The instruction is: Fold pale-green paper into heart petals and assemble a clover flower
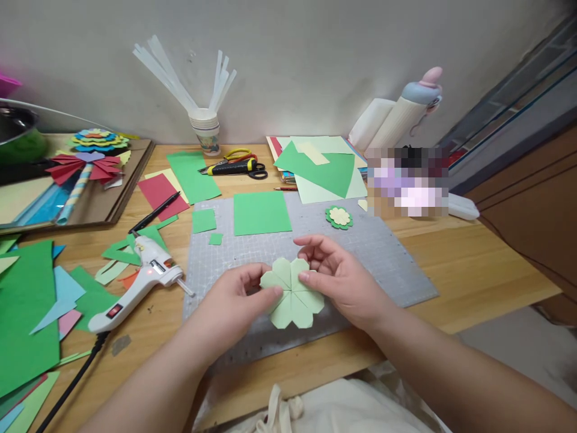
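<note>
Between my two hands is a pale green paper flower (292, 310) with rounded petals and creases meeting at its middle. My left hand (238, 300) pinches its left side, thumb on top and fingers behind. On its upper right edge, my right hand (340, 279) grips with the thumb in front, its index finger raised away from the paper. Beneath lies a grey cutting mat (383, 264). Beyond my hands on the mat are a green paper square (262, 213), two smaller green pieces (204, 221) and a small layered green-and-cream paper flower (339, 217).
At left a hot glue gun (151, 270) with a lit red light lies among paper scraps (63, 294). A utility knife (229, 168), pen (154, 212), cup of white sticks (206, 132) and paper stack (324, 168) sit behind. A bottle (396, 120) stands back right.
</note>
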Demonstrator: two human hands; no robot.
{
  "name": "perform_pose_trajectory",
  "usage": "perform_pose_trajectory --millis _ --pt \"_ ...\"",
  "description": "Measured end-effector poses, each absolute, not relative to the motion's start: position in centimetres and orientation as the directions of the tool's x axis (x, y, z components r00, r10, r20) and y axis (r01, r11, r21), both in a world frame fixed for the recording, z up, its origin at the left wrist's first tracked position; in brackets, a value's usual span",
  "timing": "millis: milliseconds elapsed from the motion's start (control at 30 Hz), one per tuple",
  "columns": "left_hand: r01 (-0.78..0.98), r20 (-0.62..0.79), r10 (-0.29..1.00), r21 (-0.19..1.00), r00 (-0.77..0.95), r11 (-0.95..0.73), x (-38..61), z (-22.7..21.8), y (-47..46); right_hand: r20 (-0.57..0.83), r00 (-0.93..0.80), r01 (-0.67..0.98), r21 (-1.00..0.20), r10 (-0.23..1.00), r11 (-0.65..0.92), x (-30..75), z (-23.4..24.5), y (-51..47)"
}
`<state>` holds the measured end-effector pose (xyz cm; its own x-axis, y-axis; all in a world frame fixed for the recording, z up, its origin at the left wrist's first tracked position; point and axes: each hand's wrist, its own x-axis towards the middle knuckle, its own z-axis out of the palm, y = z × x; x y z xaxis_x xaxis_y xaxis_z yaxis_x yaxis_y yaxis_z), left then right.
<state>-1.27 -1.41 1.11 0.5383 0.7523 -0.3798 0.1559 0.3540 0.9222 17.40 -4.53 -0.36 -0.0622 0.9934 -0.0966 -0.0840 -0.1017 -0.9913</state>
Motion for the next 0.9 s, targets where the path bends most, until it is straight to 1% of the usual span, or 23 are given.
perform_pose_trajectory --millis 100,200,300,433,533,633,767,900 --pt "0.053 -0.358 0.796 0.922 0.488 0.383 -1.4 1.4 -1.3 -0.063 0.006 -0.063 -0.996 0.998 -0.063 17.1 -0.2 -4.3" --pt "-0.049 -0.321 0.869 0.93 0.376 0.364 -1.5 1.6 -1.1 -0.113 0.011 -0.047 -0.993 0.994 -0.112 16.9 0.1 -4.2" --pt "-0.088 -0.295 0.91 0.939 0.293 0.332 -1.5 1.7 -1.0 -0.168 -0.011 0.011 -0.986 0.986 -0.168 16.7 0.7 -4.0" --pt "-0.101 -0.253 0.934 0.953 0.252 0.286 -1.4 1.8 -1.1 -0.139 -0.004 0.049 -0.989 0.99 -0.138 16.7 1.9 -3.6" --pt "-0.098 -0.237 0.94 0.958 0.247 0.268 -1.5 1.8 -1.1 -0.123 -0.059 0.078 -0.99 0.991 -0.118 16.8 2.3 -3.6" --pt "-0.063 -0.277 0.913 0.949 0.301 0.309 -1.6 1.9 -1.2 -0.14 -0.112 0.07 -0.989 0.984 -0.133 16.8 2.3 -3.6" --pt "-0.033 -0.309 0.898 0.941 0.314 0.336 -1.6 2.0 -1.4 -0.153 -0.085 0.009 -0.988 0.985 -0.153 16.7 2.2 -3.6" --pt "-0.031 -0.322 0.892 0.936 0.317 0.349 -1.5 2.0 -1.4 -0.195 -0.123 -0.006 -0.98 0.973 -0.197 16.6 2.1 -3.7"
